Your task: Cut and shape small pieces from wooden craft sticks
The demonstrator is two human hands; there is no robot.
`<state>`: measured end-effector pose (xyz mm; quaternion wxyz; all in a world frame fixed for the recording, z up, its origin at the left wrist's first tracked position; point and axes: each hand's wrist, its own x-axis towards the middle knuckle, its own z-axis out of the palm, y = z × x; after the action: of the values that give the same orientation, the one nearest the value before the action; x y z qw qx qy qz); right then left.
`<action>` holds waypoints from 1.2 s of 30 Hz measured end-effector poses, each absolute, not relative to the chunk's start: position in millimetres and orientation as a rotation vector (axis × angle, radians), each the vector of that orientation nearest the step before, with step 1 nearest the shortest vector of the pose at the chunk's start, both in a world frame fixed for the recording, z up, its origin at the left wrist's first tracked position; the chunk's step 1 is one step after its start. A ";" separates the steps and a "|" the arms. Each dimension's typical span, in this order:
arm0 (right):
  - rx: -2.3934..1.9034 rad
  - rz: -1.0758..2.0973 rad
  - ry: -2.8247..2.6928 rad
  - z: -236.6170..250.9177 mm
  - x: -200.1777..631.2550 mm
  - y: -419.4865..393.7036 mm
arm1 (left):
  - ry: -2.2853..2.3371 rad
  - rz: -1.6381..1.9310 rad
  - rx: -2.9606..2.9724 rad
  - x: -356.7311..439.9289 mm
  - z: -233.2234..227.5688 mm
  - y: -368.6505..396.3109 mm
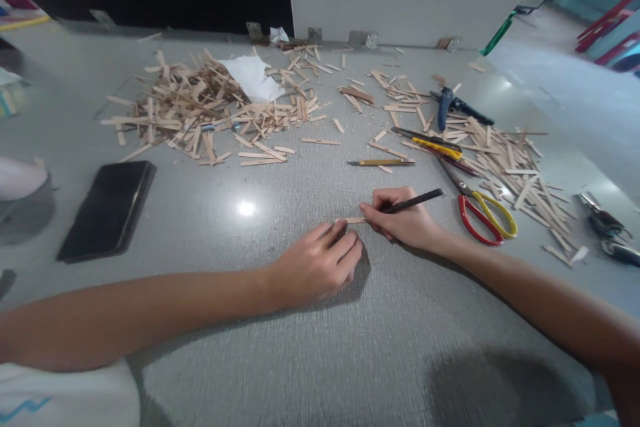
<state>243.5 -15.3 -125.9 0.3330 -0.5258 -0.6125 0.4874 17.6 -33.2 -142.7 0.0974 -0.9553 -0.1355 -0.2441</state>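
My left hand rests on the grey table, its fingertips closed on one end of a small wooden craft stick. In my right hand a dark pen or pencil is gripped in a writing hold, its upper end pointing right. The tip is hidden by my fingers, near the stick's right end. Beyond my hands lies a yellow-brown craft knife or pencil-like tool. Right of my right hand are scissors with red and yellow handles.
A large heap of craft sticks with white paper lies at the back left, another pile at the right. A black phone is on the left. Blue-handled pliers, a yellow cutter and a dark tool lie right.
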 end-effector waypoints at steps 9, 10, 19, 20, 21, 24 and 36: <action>-1.342 1.128 -1.738 -129.6 246.2 -15.7 | -0.396 -0.728 -2.872 17.6 -145.8 -34.3; -1.345 1.120 -1.743 -129.9 246.4 -15.5 | -0.394 -0.732 -2.865 17.9 -145.4 -34.3; -1.345 1.093 -1.763 -130.3 246.4 -15.1 | -0.390 -0.713 -2.842 16.4 -141.3 -33.8; -1.343 1.090 -1.763 -130.3 246.4 -15.0 | -0.390 -0.708 -2.843 16.4 -141.5 -33.9; -1.342 1.086 -1.764 -130.3 246.3 -14.8 | -0.390 -0.707 -2.840 16.5 -141.9 -34.0; -1.344 1.083 -1.763 -130.5 246.1 -14.5 | -0.396 -0.708 -2.832 17.0 -143.4 -34.1; -1.367 1.260 -1.575 -127.4 244.6 -13.1 | -0.393 -0.736 -2.842 16.7 -143.7 -33.3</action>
<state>244.6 -13.1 -127.4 0.3453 -0.5266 -0.6065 0.4854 16.7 -33.3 -143.7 0.0897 -0.9556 -0.1320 -0.2475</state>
